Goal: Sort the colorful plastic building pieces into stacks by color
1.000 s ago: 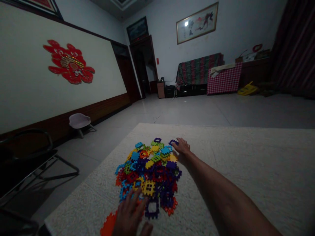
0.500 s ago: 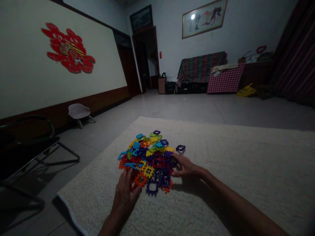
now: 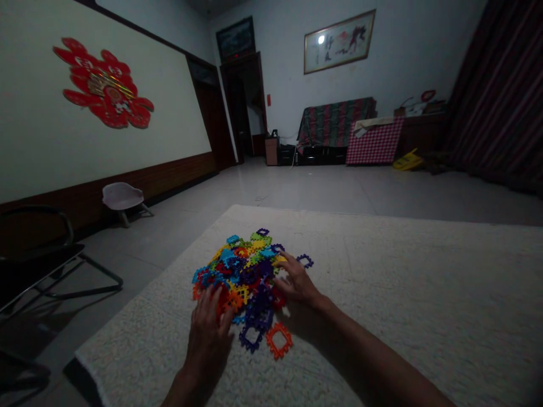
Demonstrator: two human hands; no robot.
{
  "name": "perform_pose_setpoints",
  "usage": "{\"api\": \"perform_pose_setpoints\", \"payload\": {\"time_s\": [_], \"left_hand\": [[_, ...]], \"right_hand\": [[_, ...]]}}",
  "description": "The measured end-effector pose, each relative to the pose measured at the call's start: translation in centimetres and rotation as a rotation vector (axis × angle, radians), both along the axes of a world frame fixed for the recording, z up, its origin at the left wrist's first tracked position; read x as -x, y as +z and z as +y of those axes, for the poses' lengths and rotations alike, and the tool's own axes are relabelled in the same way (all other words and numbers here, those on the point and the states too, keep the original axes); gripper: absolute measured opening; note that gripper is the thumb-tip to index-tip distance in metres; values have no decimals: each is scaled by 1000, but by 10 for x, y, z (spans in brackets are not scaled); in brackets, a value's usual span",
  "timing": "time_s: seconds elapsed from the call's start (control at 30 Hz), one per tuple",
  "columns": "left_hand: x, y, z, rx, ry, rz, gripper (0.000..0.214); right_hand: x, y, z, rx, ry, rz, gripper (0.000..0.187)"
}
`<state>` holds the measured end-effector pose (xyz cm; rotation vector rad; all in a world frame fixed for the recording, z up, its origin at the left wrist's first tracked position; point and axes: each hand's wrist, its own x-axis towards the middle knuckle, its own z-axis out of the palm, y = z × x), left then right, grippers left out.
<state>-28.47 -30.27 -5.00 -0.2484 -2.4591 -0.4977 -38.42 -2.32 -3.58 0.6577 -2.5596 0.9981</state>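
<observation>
A heap of colourful interlocking plastic building pieces (image 3: 241,265) lies on the pale rug, in purple, orange, yellow, blue, green and red. My left hand (image 3: 209,316) rests against the near left side of the heap, fingers spread over red and orange pieces. On the right side, my right hand (image 3: 297,280) touches the heap with its fingers apart and curved. At the near edge lie a purple square frame piece (image 3: 251,337) and an orange frame piece (image 3: 279,340). Another purple frame piece (image 3: 304,260) lies flat just beyond my right hand.
The rug (image 3: 382,294) spreads over a tiled floor (image 3: 322,189). To the left stand a black metal-framed chair (image 3: 80,277) and a small pale seat (image 3: 123,198). A cloth-covered piece of furniture (image 3: 337,124) and a yellow object (image 3: 408,161) are at the back.
Both hands have shifted against the heap, the right one inward to the left. Pieces have moved, and the orange frame at the near edge now lies apart from the pile. The view has turned slightly.
</observation>
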Motion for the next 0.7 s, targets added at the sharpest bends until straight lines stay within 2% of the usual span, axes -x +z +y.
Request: {"api": "perform_pose_setpoints", "payload": {"time_s": [0.07, 0.13, 0.2, 0.3, 0.5, 0.6, 0.67, 0.7], "left_hand": [[-11, -1, 21, 48, -90, 22, 57], [-21, -5, 43, 157, -241, -24, 60], [-27, -9, 59, 258, -361, -66, 60], [-26, -13, 68, 347, -411, -108, 56], [1, -10, 67, 379, -331, -85, 42], [10, 7, 60, 345, -338, -20, 38], [15, 23, 42, 291, -317, 21, 38], [18, 31, 28, 241, -241, 35, 38]], "right_hand": [[15, -1, 22, -3, -220, 1, 43], [28, -4, 38, -37, -424, -89, 52], [39, -10, 45, -73, -514, -180, 56], [51, -15, 35, -102, -451, -216, 56], [70, -5, -10, -58, -279, -200, 45], [82, 3, -19, -20, -217, -183, 44], [94, 7, -18, 0, -198, -158, 44], [102, 10, -16, 5, -196, -151, 45]]}}
